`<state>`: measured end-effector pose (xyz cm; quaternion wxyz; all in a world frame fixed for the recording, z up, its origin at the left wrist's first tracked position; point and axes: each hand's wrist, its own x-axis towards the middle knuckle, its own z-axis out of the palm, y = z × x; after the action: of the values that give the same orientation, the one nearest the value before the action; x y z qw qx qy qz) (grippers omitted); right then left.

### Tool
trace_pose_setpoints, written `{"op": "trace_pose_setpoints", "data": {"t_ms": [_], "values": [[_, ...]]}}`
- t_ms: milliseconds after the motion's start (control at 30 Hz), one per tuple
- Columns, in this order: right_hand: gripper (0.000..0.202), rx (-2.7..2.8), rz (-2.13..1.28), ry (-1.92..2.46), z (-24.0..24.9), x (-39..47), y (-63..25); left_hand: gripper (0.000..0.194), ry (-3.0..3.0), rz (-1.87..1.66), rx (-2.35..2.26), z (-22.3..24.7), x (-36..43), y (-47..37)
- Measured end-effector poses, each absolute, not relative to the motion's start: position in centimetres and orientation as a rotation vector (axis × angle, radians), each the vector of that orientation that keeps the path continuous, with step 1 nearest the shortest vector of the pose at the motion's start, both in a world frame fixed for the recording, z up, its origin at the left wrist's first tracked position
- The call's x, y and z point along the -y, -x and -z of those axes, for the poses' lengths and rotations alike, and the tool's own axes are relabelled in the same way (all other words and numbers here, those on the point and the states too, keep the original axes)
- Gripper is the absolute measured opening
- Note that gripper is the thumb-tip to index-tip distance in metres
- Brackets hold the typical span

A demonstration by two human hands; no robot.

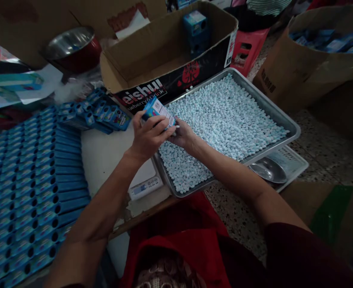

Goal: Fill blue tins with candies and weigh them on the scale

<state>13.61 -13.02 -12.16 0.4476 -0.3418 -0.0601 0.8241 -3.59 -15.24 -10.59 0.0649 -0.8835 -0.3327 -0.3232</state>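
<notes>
A small blue box [159, 111] is tilted above the near left part of a metal tray [293, 130] full of pale blue-white pellets [224, 116]. My left hand [149, 134] is wrapped round the box from the left. Beside its lower end is my right hand [182, 134], fingers curled, with a few white pellets showing at the fingertips; the rest of what it holds is hidden. Below my left hand lies a white digital scale [146, 188] on the table.
Rows of blue boxes [38, 180] fill the left side, with a loose pile [104, 114] behind. A long carton [164, 44] borders the tray's back. A red bowl [77, 48], red stool [248, 48] and large carton [284, 76] stand farther off.
</notes>
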Motion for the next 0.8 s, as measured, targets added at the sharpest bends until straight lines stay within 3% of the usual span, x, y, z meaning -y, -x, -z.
{"op": "trace_pose_setpoints", "data": {"t_ms": [267,400,533,667,800], "values": [[0.03,-0.009,-2.053,0.993,10.5,13.7,-14.3,0.022,2.289,1.484,1.64,11.3,17.3,2.9],[0.023,0.214,-2.076,1.128,9.4,14.5,-14.9,0.05,1.917,1.98,1.996,11.6,20.9,5.7],[0.025,0.529,-1.911,1.243,9.1,14.5,-15.1,0.063,1.562,2.384,2.214,12.4,25.9,9.2],[0.012,1.173,-1.543,1.23,9.6,13.8,-15.5,0.073,1.522,2.466,2.371,14.4,28.9,11.3],[0.017,1.315,-1.477,1.373,9.8,13.2,-16.3,0.104,1.663,2.304,2.374,14.7,30.8,12.7]]}}
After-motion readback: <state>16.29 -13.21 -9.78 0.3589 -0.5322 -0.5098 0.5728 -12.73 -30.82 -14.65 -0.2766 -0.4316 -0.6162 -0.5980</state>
